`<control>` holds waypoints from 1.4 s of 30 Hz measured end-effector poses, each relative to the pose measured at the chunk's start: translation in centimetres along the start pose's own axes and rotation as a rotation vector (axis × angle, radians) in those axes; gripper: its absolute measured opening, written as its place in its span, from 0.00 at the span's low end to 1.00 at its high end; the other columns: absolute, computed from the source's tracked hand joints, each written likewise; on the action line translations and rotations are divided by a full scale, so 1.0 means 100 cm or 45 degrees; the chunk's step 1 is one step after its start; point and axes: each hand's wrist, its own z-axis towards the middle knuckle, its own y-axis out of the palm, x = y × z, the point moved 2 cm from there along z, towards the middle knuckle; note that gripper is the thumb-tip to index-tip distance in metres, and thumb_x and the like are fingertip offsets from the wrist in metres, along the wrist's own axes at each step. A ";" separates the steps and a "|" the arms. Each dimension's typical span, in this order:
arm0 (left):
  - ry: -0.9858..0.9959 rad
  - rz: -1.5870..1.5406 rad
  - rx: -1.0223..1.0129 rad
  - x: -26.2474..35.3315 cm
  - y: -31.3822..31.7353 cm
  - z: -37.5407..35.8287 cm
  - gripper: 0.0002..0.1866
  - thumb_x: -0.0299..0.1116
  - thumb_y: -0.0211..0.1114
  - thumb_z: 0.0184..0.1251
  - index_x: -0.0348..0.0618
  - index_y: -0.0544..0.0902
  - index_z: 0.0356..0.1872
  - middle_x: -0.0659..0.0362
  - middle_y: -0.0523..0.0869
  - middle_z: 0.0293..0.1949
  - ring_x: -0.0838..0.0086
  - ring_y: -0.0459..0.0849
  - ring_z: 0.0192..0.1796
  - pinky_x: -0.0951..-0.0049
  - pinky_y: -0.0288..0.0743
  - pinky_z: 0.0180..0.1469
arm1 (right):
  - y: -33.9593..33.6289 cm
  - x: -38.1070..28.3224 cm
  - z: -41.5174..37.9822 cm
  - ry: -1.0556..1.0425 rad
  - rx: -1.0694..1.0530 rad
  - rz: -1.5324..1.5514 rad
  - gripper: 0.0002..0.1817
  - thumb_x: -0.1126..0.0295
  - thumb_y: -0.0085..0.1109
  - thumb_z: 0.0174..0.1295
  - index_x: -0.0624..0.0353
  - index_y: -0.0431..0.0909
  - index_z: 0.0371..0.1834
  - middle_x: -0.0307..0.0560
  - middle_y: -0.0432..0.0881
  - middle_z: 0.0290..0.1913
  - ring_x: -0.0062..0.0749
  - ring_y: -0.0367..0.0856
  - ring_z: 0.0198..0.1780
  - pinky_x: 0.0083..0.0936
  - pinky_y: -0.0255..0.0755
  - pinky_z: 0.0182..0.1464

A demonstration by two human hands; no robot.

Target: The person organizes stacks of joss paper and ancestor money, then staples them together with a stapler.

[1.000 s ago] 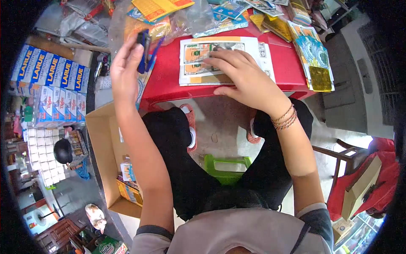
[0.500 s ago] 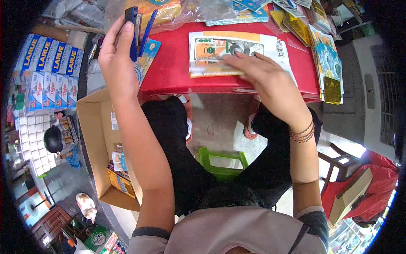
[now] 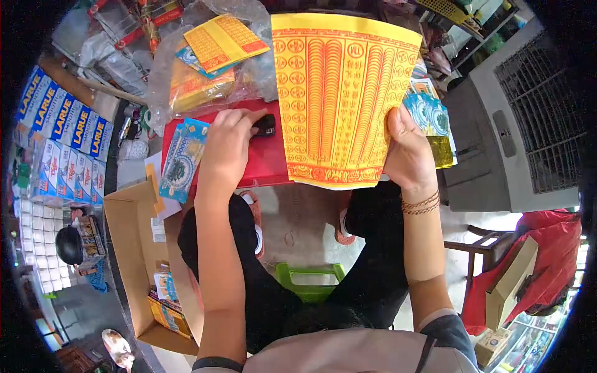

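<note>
Right grip (image 3: 410, 154) pinches yellow paper (image 3: 345, 102), upper centre; left grip (image 3: 227, 140) at stapler (image 3: 266, 126), closure I can't tell. Likely paper-handling step; next needs steady hold.

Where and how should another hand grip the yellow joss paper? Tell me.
Probably best to pinch the yellow joss paper along its left edge, coming from the left, thumb on the printed face: it is thin and flat, that edge is unheld, and the right hand holds the opposite edge.

Bright white glare beside the chair (image 3: 471, 248) at right, soft shadows on the floor (image 3: 298, 208), fisheye edges curving into black!
</note>
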 end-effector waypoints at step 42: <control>-0.784 -1.819 0.592 -0.003 -0.019 -0.007 0.21 0.40 0.64 0.70 0.35 0.76 0.55 0.57 0.83 0.48 0.76 0.83 0.48 0.73 0.77 0.46 | 0.081 0.061 0.031 -0.983 -0.317 -1.710 0.17 0.71 0.59 0.58 0.58 0.77 0.52 0.54 0.77 0.57 0.48 0.72 0.63 0.44 0.63 0.66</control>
